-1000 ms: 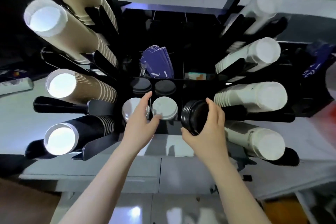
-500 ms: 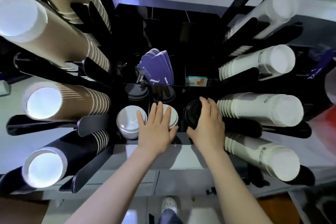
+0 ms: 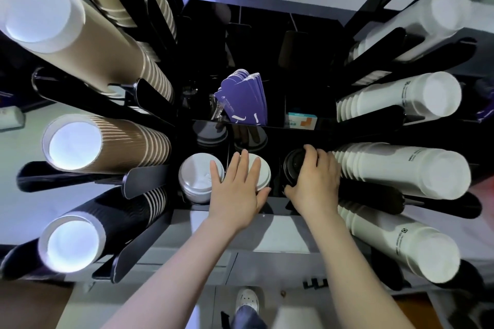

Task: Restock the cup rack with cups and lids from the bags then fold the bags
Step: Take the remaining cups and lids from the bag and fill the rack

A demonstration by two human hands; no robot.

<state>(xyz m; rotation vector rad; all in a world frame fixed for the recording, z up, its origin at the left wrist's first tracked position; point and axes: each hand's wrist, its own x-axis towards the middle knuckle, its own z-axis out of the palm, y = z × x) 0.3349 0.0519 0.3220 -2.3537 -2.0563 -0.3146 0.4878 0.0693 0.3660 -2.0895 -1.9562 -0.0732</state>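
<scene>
A black cup rack [image 3: 307, 35] fills the view, seen from above. My left hand [image 3: 236, 189] lies flat with straight fingers on a stack of white lids [image 3: 263, 171] in a front slot. Beside it stands another white lid stack [image 3: 196, 177]. My right hand [image 3: 315, 181] curls over a stack of black lids [image 3: 292, 165] set down in the slot to the right. Tan cup stacks [image 3: 107, 144], a black cup stack [image 3: 112, 227] and white cup stacks [image 3: 401, 168] stick out on the side arms.
Purple sleeves [image 3: 246, 99] and a small box [image 3: 300, 121] sit in rear compartments, behind two dark lid stacks [image 3: 211, 133]. A grey counter edge [image 3: 280, 232] runs below the rack. My white shoe [image 3: 247, 299] shows on the floor.
The black lid stack went from tilted in my right hand down into its slot. My left hand moved from touching the white lids with fingertips to lying flat on them. The view dropped closer.
</scene>
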